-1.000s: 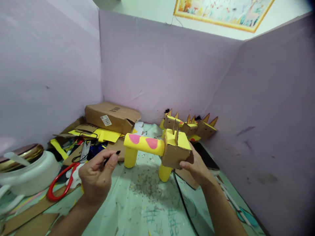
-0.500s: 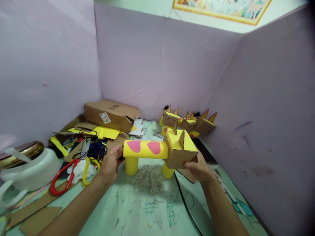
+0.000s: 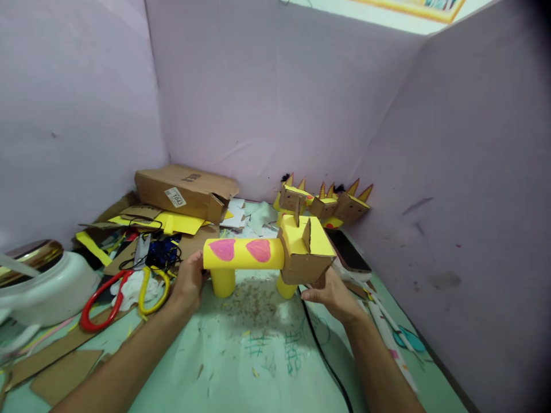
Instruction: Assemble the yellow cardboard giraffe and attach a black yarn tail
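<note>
A handmade animal figure (image 3: 243, 253) stands in the middle. Its body is a yellow tube with pink patches, on yellow tube legs, and it has a brown and yellow cardboard box head (image 3: 306, 252) with upright ear pieces. My left hand (image 3: 189, 281) holds the tube's left end, fingers partly hidden behind it. Below the head, my right hand (image 3: 333, 295) is closed near the front leg, thumb toward that leg. Its fingertips are partly hidden by the head. Several similar horned figures (image 3: 322, 203) stand at the back wall.
On the left lie red-handled scissors (image 3: 105, 301), yellow-handled scissors (image 3: 154, 291), cardboard scraps (image 3: 66, 376) and a white pot (image 3: 51, 287). A cardboard box (image 3: 185, 189) sits at the back. A phone (image 3: 348, 250) lies right, and a black cable (image 3: 322, 350) runs toward the front edge.
The view has shifted, and the figure appears slightly lower left. My right thumb has left the head's lower corner and is now beneath it. My left hand stays at the tube's end.
</note>
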The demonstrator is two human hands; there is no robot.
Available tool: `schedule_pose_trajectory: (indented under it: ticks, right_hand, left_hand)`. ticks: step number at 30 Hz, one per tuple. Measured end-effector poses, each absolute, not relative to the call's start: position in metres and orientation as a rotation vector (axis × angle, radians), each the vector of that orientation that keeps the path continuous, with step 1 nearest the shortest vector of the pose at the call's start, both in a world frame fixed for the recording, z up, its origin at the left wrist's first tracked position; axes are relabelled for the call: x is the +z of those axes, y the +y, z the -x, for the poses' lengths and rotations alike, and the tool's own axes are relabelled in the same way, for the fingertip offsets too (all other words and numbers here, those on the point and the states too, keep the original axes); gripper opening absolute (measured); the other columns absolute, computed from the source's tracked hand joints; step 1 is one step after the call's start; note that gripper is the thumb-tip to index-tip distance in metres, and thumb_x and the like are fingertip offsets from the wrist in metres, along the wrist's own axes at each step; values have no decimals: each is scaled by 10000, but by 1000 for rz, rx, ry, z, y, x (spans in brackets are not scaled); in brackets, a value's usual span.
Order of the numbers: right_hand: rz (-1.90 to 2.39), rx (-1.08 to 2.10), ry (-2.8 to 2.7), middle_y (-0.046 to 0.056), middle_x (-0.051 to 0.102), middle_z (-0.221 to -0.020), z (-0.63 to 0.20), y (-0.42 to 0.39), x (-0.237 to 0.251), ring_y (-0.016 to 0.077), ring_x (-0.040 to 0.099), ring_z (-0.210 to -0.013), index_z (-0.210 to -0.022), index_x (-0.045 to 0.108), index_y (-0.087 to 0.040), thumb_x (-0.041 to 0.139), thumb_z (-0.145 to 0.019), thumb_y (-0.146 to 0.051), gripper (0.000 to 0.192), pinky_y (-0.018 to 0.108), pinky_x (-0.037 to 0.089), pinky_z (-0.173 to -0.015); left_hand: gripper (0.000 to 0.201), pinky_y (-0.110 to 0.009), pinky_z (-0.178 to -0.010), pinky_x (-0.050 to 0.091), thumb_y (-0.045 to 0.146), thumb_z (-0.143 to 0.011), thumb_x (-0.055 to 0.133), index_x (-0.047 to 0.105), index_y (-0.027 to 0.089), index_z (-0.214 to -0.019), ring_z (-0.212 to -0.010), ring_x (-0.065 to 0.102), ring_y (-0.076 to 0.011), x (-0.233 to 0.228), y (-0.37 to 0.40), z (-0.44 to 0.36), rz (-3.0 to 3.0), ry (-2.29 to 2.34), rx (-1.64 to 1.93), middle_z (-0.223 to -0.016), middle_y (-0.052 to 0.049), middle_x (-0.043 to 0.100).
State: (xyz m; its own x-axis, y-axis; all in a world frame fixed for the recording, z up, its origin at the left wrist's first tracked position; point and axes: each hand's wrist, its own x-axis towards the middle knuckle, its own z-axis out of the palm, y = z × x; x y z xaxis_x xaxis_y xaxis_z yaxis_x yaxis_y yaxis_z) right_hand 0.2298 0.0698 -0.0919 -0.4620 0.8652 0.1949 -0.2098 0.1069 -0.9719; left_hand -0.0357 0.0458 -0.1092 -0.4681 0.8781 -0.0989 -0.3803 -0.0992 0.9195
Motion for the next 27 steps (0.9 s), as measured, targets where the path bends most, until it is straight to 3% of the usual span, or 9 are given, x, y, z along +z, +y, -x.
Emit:
schedule_pose_trajectory:
  ticks: [7, 16, 27]
  right_hand:
    - [850, 1510, -1470, 61, 622, -1126, -227, 67, -93, 260, 536, -1106, -1043, 539, -230, 814, -474, -164, 636, 415, 396, -957]
    - [1065, 1356, -1468, 70, 673, -951, -219, 68, -117, 257, 619, -885, -937, 574, -207, 770, -563, -333, 441, 409, 488, -785]
    - [1066, 1272, -1453, 61, 682, -858, -210, 67, -123, 254, 622, -828, -857, 604, -201, 754, -570, -358, 359, 404, 496, -755]
  left_hand:
    - [125, -213, -508, 399, 247, -547, 610, 554, 161, -617, -628, 596, -164, -105, 47, 46, -614, 1236, 1750, -571, 26, 619]
    - [158, -270, -545, 455, 283, -570, 561, 606, 172, -674, -650, 616, -205, -104, 41, 25, -575, 1099, 1764, -598, 4, 655]
    - [211, -277, -497, 447, 309, -533, 596, 594, 149, -670, -520, 568, -172, -118, 47, 20, -498, 1145, 1788, -568, 9, 632]
